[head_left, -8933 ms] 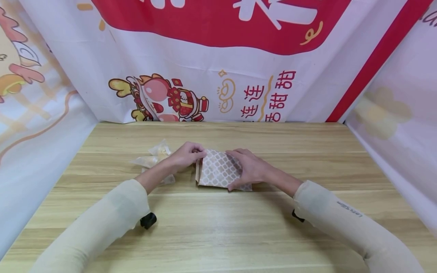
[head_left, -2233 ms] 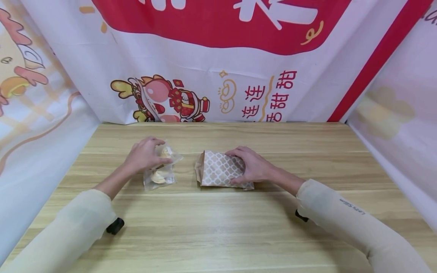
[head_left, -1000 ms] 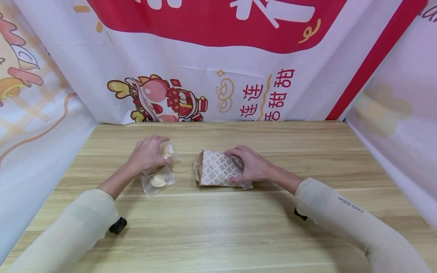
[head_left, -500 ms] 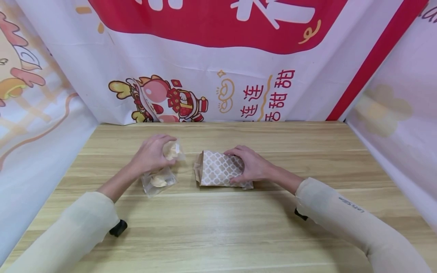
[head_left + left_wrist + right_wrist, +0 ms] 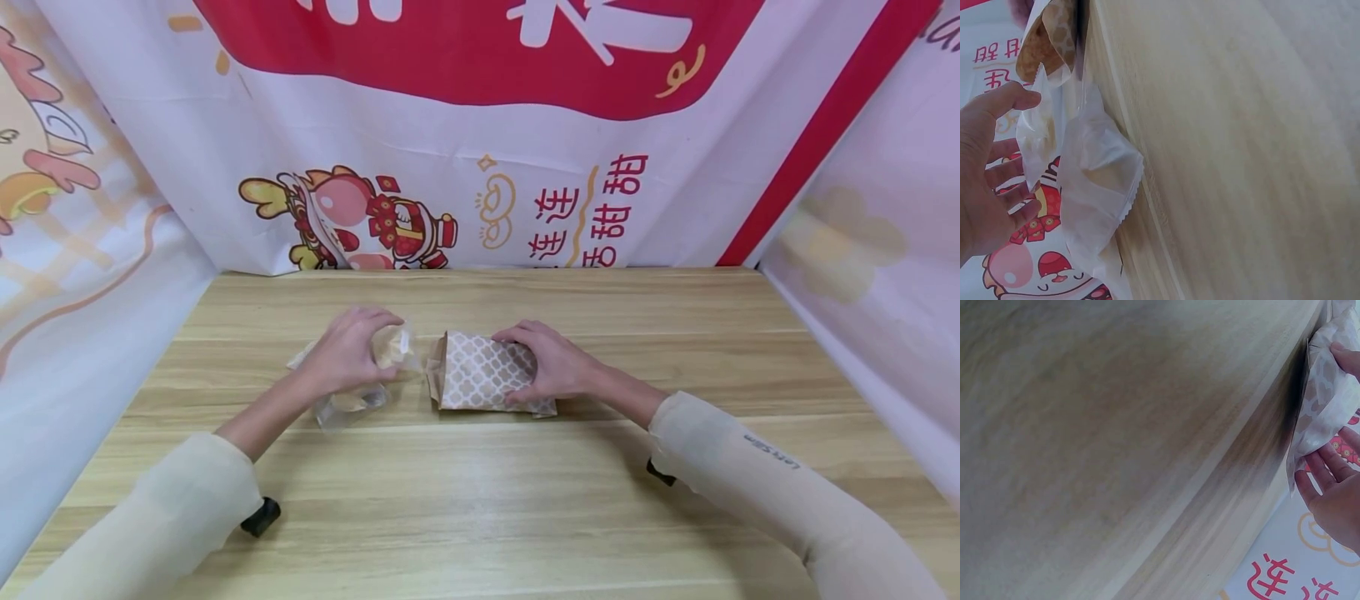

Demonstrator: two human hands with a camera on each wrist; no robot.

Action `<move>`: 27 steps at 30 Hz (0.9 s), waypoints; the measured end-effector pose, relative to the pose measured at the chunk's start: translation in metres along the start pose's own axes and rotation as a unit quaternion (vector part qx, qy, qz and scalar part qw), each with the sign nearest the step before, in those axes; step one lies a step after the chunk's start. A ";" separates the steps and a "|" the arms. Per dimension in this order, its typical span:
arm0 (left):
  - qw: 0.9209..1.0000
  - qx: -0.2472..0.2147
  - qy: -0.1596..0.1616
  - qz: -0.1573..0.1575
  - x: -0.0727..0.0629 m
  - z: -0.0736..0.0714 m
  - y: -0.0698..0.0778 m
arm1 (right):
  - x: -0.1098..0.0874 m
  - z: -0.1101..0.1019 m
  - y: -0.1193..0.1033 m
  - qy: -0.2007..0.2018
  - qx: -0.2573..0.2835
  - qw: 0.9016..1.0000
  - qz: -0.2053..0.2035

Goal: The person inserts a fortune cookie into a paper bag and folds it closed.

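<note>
My left hand [image 5: 347,354] holds a small clear plastic packet [image 5: 394,345] with a pale yellow, folded-looking snack inside, between thumb and fingers. In the left wrist view this packet [image 5: 1036,134] hangs close to the mouth of a brown paper bag [image 5: 1065,28]. The bag [image 5: 480,375] has a white lattice pattern and lies on its side, its mouth gaping to the left. My right hand [image 5: 557,364] grips the bag from its right end, thumb on the near side and fingers on the far side. In the right wrist view the bag [image 5: 1322,400] looks bulged.
Another clear packet [image 5: 351,405] lies on the wooden table [image 5: 480,500] just below my left hand. The edge of a further packet [image 5: 300,356] shows behind my left wrist. A printed white-and-red cloth [image 5: 480,142] hangs at the table's far edge.
Earlier my left hand was at the bag's mouth, then among the packets. Over the last second it has carried one packet right, towards the mouth. My right hand stays on the bag.
</note>
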State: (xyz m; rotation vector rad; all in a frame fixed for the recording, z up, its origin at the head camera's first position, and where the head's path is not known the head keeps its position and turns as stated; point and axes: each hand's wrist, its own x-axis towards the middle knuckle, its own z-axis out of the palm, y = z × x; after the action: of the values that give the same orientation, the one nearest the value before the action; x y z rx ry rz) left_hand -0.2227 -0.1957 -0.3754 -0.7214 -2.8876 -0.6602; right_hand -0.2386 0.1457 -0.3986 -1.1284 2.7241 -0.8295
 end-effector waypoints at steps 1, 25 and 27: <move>1.000 0.001 0.000 0.002 -0.001 0.001 0.001 | 0.000 0.000 0.000 0.000 0.001 1.000 0.000; 0.997 -0.061 -0.022 0.045 -0.001 0.013 0.021 | 0.000 0.000 0.000 0.003 -0.004 1.000 0.000; 0.997 -0.062 -0.024 0.050 -0.002 0.013 0.021 | 0.000 0.000 -0.001 0.003 -0.004 1.000 0.001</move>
State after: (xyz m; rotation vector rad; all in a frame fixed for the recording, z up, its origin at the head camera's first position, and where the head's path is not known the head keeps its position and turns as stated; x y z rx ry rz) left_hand -0.2112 -0.1740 -0.3795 -0.9039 -2.8502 -0.8244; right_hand -0.2382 0.1456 -0.3981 -1.1252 2.7358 -0.8225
